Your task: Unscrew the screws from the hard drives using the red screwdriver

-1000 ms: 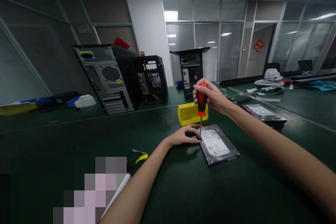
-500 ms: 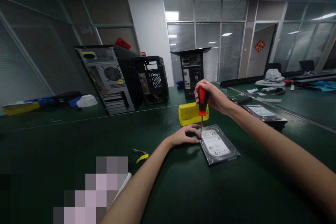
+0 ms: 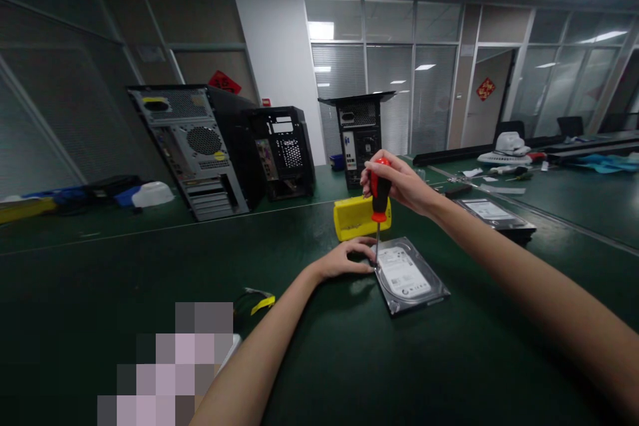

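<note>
A hard drive [image 3: 409, 273] with a white label lies flat on the green table, its cover facing up. My left hand [image 3: 347, 259] grips its left edge, thumb and fingertips curved around the near-left corner area by the screwdriver's tip. My right hand [image 3: 399, 180] is wrapped around the red and black handle of a screwdriver [image 3: 381, 196]. The screwdriver stands nearly upright, with its shaft reaching down to the drive's left edge. Whatever screw sits under the tip is too small to make out. Just behind the drive is a yellow tray [image 3: 344, 218] holding small bits.
Computer cases [image 3: 224, 146] stand along the back left, and another case [image 3: 357, 136] stands behind the tray. More hard drives [image 3: 494, 216] are stacked at the right. A yellow-tagged cable [image 3: 262, 304] lies left of my forearm. Loose tools [image 3: 519, 173] lie at the far right.
The whole scene has shifted slightly left in view. My right hand's fingers have turned a little around the screwdriver handle. The drive and my left hand keep their places relative to each other.
</note>
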### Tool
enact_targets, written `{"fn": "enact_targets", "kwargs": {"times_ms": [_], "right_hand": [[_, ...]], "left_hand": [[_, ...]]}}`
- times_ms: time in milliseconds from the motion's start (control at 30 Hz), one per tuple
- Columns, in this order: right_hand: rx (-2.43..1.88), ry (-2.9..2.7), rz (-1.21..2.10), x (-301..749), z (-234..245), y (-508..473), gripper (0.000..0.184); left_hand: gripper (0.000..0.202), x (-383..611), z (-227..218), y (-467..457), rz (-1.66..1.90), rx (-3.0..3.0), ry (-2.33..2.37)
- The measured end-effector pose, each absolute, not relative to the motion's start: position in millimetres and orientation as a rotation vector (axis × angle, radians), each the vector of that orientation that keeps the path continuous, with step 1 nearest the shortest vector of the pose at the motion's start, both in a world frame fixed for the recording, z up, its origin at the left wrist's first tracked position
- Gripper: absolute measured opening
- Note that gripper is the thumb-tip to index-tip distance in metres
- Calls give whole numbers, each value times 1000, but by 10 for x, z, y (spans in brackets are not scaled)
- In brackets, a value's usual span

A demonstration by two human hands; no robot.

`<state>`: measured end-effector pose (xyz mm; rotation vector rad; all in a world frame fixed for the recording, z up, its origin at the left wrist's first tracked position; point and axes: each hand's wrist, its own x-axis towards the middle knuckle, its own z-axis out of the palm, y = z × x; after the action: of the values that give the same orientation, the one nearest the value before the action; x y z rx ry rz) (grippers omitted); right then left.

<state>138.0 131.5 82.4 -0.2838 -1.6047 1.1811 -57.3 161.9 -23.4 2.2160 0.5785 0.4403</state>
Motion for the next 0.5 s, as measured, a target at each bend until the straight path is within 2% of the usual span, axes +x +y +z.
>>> {"fn": "enact_targets", "kwargs": {"times_ms": [300,500], "right_hand": [[-285,-1597,1110,1309,791,1340,17],[-261,-1578,1232,1316,788,1369,25]], "left_hand": [[25,-566,-235,1626,442,2250,577],[25,-566,-220,1616,435,2248,591]]}}
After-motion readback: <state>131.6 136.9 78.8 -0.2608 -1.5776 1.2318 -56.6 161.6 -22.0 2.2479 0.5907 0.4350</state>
